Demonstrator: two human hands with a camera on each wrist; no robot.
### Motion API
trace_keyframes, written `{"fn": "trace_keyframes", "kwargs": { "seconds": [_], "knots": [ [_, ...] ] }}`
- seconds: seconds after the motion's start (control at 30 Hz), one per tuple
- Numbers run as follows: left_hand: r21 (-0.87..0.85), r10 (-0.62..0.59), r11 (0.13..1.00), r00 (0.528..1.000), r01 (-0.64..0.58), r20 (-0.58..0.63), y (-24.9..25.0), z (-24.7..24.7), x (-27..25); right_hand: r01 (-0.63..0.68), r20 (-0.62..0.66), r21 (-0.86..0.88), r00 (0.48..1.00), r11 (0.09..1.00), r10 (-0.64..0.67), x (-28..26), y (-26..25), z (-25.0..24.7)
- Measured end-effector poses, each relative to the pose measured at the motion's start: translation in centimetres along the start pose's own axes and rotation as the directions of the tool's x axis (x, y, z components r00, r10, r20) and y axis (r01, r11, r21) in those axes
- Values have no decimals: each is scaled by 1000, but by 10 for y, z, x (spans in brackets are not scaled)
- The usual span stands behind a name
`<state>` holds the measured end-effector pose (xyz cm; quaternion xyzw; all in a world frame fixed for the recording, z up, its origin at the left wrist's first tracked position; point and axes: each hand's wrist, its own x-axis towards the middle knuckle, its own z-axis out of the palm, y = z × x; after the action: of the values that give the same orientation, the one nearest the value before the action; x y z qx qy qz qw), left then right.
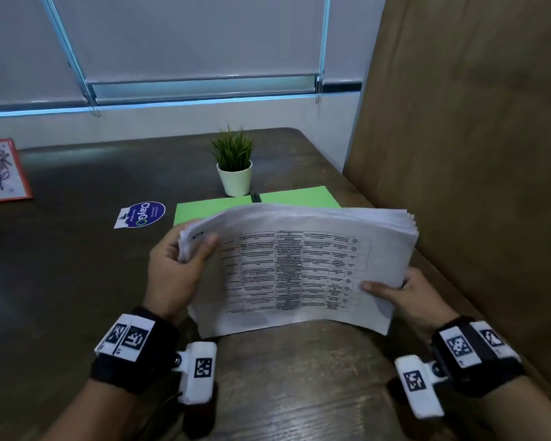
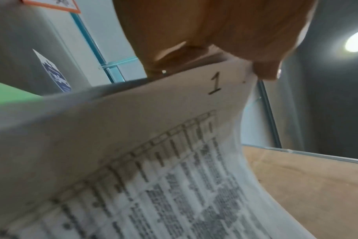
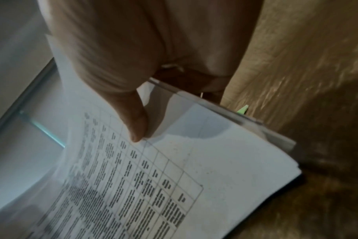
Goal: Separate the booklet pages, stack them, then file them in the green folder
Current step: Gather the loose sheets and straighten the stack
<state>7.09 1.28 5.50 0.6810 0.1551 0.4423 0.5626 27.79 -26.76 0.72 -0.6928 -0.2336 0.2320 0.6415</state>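
Observation:
A thick white booklet (image 1: 299, 268) with a printed table on its top page is held bowed above the brown table. My left hand (image 1: 185, 256) pinches its upper left corner, thumb on top beside a staple; in the left wrist view that corner (image 2: 215, 84) bears a handwritten "1". My right hand (image 1: 395, 289) grips the booklet's right edge, thumb (image 3: 137, 127) pressed on the top page, fingers underneath. The green folder (image 1: 210, 210) lies flat on the table just behind the booklet, partly hidden by it.
A small potted plant (image 1: 235, 167) in a white pot stands behind the folder, with a dark pen (image 1: 255, 196) on the folder. A blue round sticker card (image 1: 142, 214) lies to the left, a framed flower picture (image 1: 0, 170) at far left. A brown partition (image 1: 458, 122) walls the right side.

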Motion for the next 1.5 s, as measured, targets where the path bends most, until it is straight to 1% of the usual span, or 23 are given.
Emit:
{"fn": "trace_keyframes", "kwargs": {
  "seconds": [0.07,0.17,0.3,0.43,0.57,0.63,0.73,0.9,1.0,1.13,1.17,1.2,1.23,1.27,1.3,1.33,1.37,1.4,1.43,1.47,1.5],
  "knots": [
    [-1,70,998,996,-70,-54,6,-1,3,14,0,-17,1000,1000,-14,1,2,-1],
    [-39,145,988,977,-152,-156,12,3,5,32,54,-12,998,999,-31,-1,2,0],
    [-9,184,981,945,-193,-271,15,14,-2,61,92,0,994,998,-60,-5,1,1],
    [82,222,975,937,-207,-269,9,19,-8,63,95,7,993,998,-64,-6,1,1],
    [124,201,977,936,-172,-290,6,14,1,49,112,8,992,999,-50,-5,0,1],
    [139,182,979,942,-147,-281,3,8,7,40,122,9,992,999,-40,-4,-1,1],
    [153,154,981,961,-120,-231,-2,2,11,26,125,27,992,999,-30,-3,0,0],
    [165,164,975,982,-146,-98,0,4,8,14,105,56,994,998,-20,-1,5,-2],
    [177,150,975,984,-130,-100,-7,2,12,-1,119,77,993,997,-9,-1,5,-1],
    [270,52,962,997,-32,-65,-17,-7,15,13,112,11,994,1000,-14,-2,3,-3],
    [288,28,958,999,-14,-45,-14,-8,15,13,125,4,992,1000,-13,-2,1,-3],
    [317,15,948,1000,-16,4,-7,-8,13,15,139,-8,990,1000,-14,-3,-3,-3],
    [404,33,913,996,-63,81,1,-7,13,20,150,-32,989,999,-15,-3,-11,-3],
    [524,40,839,977,-147,210,11,-6,14,28,172,-69,985,997,-16,-3,-22,-3],
    [634,48,732,947,-251,318,18,-2,18,50,203,-135,979,990,-22,-1,-34,-2],
    [703,15,635,915,-320,403,27,4,21,95,234,-221,971,971,-42,0,-50,0],
    [712,-53,618,887,-332,459,32,9,27,157,268,-302,961,940,-74,2,-69,3],
    [683,-122,673,869,-283,480,36,16,31,228,309,-359,944,905,-115,4,-89,5],
    [622,-188,759,850,-192,492,34,20,35,286,328,-393,932,874,-157,8,-108,5],
    [537,-225,838,839,-93,496,31,22,36,313,325,-402,927,861,-185,10,-126,3],
    [451,-239,893,838,-9,490,28,22,36,330,307,-397,927,857,-215,13,-140,-1]
  ]
}}
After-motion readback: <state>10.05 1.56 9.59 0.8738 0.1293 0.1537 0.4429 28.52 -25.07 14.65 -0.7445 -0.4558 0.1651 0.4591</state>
